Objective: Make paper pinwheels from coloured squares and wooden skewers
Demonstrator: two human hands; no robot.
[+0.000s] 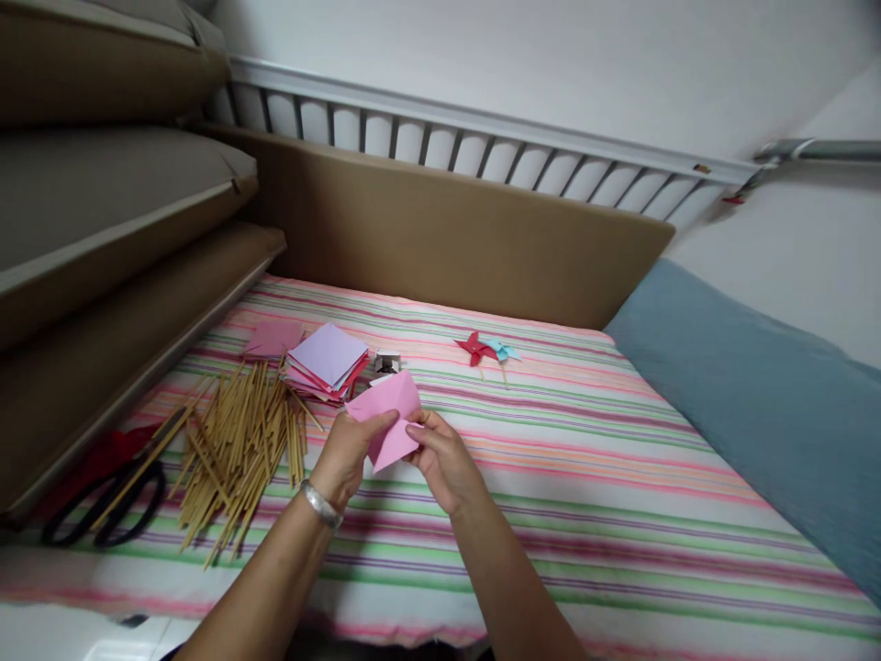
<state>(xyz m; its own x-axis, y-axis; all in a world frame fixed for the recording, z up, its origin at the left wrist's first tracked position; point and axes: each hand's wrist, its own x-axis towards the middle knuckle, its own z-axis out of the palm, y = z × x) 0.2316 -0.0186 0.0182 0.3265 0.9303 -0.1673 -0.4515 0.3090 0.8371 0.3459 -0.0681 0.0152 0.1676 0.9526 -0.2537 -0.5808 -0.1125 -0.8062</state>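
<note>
A square of pink paper [389,402] is held up between my two hands above the striped cloth. My left hand [351,450] grips its left side, thumb lying on top of the sheet. On the right edge, my right hand [444,454] pinches the paper between thumb and fingers. Creases or cuts seem to run from its corners toward the middle, but I cannot tell which. Just behind the sheet sits a small open box [386,362] with dark bits inside. A stack of coloured paper squares [328,356] lies to the left of it.
Many thin wooden sticks [238,441] are heaped at the left, beside black-handled scissors [117,505] and something red. Pink sheets [273,338] lie behind them. A red pinwheel [473,348] and a blue pinwheel [505,350] rest farther back. Brown cushions [124,266] border the left; a brown panel [440,234] stands behind.
</note>
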